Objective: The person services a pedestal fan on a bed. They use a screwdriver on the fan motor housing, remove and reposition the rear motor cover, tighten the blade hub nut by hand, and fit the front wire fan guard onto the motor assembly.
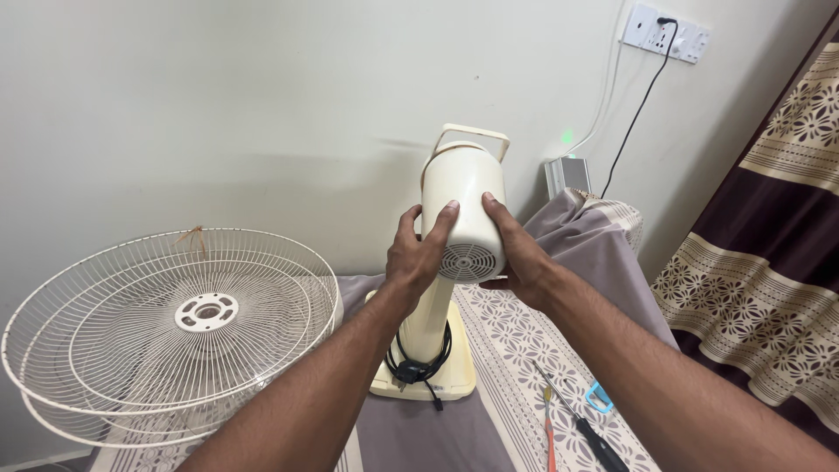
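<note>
the cream plastic fan motor housing [463, 210] stands near upright on its stand [426, 328], long axis vertical, its vented round rear end facing the camera and its carry handle up at the far side. the left hand [419, 249] and right hand [516, 253] clamp its smooth sides, fingers wrapped on it. two wire fan guards [166, 323] lie stacked to the left, well apart. screwdrivers [572, 419] lie on the patterned cloth [516, 350] near right

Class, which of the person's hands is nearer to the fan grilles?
Left. The left hand grips the motor housing on the side facing the grilles; the right hand grips the far side.
</note>
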Motion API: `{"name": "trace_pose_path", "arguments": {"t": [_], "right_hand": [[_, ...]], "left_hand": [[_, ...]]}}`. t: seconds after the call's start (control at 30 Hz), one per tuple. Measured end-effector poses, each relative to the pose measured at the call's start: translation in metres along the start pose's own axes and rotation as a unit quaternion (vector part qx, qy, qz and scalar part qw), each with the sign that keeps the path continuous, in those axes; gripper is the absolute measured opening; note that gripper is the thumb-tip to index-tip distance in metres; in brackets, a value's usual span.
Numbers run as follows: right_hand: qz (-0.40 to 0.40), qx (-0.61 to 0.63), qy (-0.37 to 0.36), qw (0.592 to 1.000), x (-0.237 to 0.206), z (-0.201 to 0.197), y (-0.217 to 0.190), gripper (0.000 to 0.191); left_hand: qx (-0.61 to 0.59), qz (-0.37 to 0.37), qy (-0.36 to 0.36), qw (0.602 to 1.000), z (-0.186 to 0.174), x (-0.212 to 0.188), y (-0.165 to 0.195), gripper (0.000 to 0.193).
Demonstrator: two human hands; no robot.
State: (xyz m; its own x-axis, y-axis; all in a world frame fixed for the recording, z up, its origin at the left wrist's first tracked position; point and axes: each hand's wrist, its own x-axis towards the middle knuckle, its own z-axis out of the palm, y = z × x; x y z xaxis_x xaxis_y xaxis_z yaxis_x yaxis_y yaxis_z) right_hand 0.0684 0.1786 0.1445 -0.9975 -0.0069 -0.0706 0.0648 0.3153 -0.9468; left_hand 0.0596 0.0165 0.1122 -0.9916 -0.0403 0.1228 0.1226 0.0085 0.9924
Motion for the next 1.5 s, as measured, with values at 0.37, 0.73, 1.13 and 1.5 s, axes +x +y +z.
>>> {"name": "trace_pose_path", "arguments": {"t": [0.37, 0.73, 1.13, 1.5], "right_hand": [[0.031, 0.032, 0.008, 0.999, 0.005, -0.010, -0.019, 0.100], [0.025, 0.027, -0.006, 0.999, 0.007, -0.015, -0.022, 0.094], [0.034, 0.025, -0.012, 0.999, 0.004, -0.014, -0.025, 0.092], [0.040, 0.022, -0.020, 0.999, 0.009, -0.017, -0.030, 0.090]], "left_hand": [[0.042, -0.002, 0.020, 0.999, 0.004, 0.007, 0.009, 0.101], [0.056, -0.007, 0.033, 0.998, 0.008, 0.010, 0.007, 0.102], [0.052, -0.018, 0.052, 0.997, 0.006, 0.002, 0.010, 0.100], [0.075, -0.033, 0.061, 0.995, 0.010, 0.010, 0.015, 0.100]]}}
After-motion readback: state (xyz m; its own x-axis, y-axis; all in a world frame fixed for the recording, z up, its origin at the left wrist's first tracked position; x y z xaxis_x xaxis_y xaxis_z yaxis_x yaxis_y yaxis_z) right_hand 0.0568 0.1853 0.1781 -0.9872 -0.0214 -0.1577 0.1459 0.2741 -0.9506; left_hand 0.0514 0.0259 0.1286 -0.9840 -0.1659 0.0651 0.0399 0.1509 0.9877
